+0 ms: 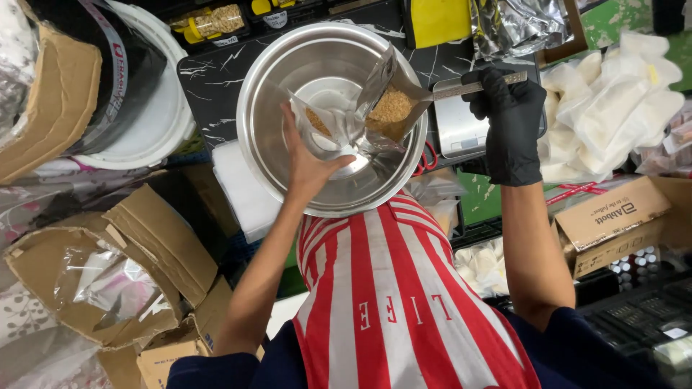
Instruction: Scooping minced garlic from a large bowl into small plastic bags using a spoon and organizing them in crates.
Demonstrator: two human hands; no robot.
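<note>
Bag filling over steel bowl
Bare left hand (311, 164) grasps a clear pouch (353, 119) of brown granules above the steel bowl (267, 155); black-gloved right hand (510, 119) is clenched on a metal scoop (472, 88) at the pouch mouth.

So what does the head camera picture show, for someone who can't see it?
A bare left hand holds a clear pouch of brown grains open over a steel bowl, while the black-gloved right hand dips a metal scoop into it.

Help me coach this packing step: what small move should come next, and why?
Probably tip the metal scoop in the gloved right hand further into the pouch, which the bare left hand holds open over the steel bowl; brown grains already sit inside.
</note>
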